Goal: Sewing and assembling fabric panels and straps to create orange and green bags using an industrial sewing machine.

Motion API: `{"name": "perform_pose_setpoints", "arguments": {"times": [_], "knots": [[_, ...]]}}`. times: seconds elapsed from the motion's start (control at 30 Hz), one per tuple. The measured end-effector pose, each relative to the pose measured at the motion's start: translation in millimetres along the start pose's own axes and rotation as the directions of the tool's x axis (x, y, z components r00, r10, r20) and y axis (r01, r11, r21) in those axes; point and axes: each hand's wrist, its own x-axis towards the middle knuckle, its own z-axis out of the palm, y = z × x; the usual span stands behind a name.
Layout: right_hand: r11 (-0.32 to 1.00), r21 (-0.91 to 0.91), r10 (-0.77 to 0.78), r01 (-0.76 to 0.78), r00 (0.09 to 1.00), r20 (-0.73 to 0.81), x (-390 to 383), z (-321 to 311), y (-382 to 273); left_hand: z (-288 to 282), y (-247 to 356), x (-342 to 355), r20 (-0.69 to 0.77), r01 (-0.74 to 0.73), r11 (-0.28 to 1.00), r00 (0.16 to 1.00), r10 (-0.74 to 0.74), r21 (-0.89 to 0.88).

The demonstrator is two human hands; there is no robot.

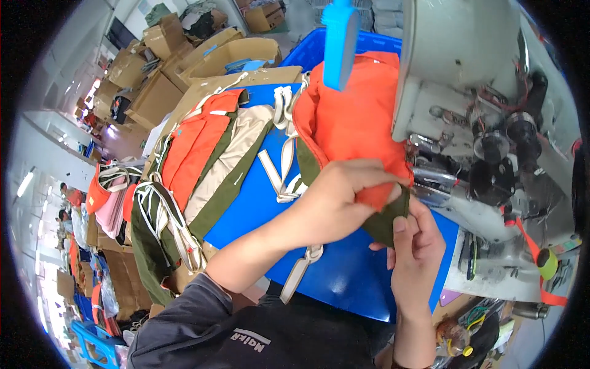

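Observation:
My left hand [338,200] is closed on an orange fabric piece [350,111] near its lower corner, beside the metal parts of a sewing machine [445,86]. My right hand [415,246] pinches an olive green fabric edge [384,224] just below, thumb on top. The orange piece, edged in olive, lies on a blue work surface [332,283] under the machine's side. White straps with buckles [283,104] run along its left, and another strap [295,273] hangs below my hands. A bright blue plastic piece [338,43] hangs above the fabric.
Stacked orange, olive and beige pieces [190,166] with white straps lie to the left. Cardboard boxes [153,92] and a blue crate [375,40] are behind. An orange strap [550,298] and tools [472,255] are at the right. A blue stool [92,341] is lower left.

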Motion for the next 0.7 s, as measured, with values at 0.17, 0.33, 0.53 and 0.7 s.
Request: {"name": "perform_pose_setpoints", "arguments": {"times": [0.17,0.33,0.53,0.7], "knots": [[1.000,-0.017,0.003,-0.002,0.999,0.054,4,-4,-4,-4,4,0,0.151,0.395,0.784,0.917,-0.369,-0.479],[0.999,0.031,0.007,-0.009,0.999,0.050,3,-3,-3,0,12,-6,0.025,0.312,0.869,0.944,-0.328,-0.385],[0.997,0.070,-0.031,0.025,0.996,0.081,2,-2,-1,7,14,-8,-0.182,0.083,0.990,0.981,-0.062,0.115],[0.999,0.049,-0.021,0.018,0.998,0.059,0,0,-3,8,16,-2,-0.223,0.287,0.938,0.918,-0.327,-0.194]]}}
